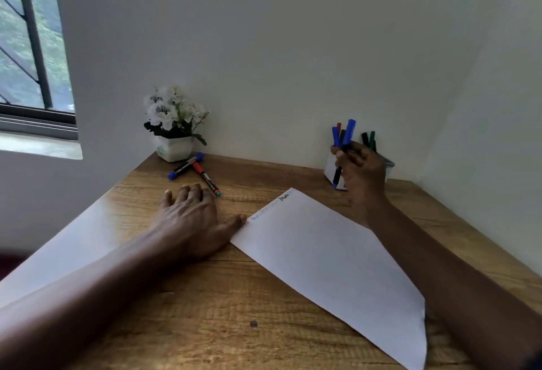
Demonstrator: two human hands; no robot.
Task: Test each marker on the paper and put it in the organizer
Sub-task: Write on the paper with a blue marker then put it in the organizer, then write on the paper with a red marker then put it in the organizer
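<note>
— What's the setting?
— A wood-grain tabletop (205, 311) pushed into a corner of pale walls (264, 46), with a barred window (26, 46) to the left. A pot of white flowers (175, 148) sits at the far left corner, and the organizer (330, 168) at the far right corner.

— And the marker?
— The right hand (363, 170) grips the marker (349, 132), fingers curled around its barrel, just in front of the organizer. Its long axis is nearly upright: cap up and leaning slightly right, butt end down toward the tabletop.

— Its look?
— Black barrel, blue cap, blue butt.

— The other hand?
— The left hand (190, 223) lies flat with fingers spread, thumb tip touching the paper (337, 267), which has scribbles (271, 206) along its far edge. Two more markers, blue-capped (185, 166) and red (206, 179), lie crossed by the pot.
</note>
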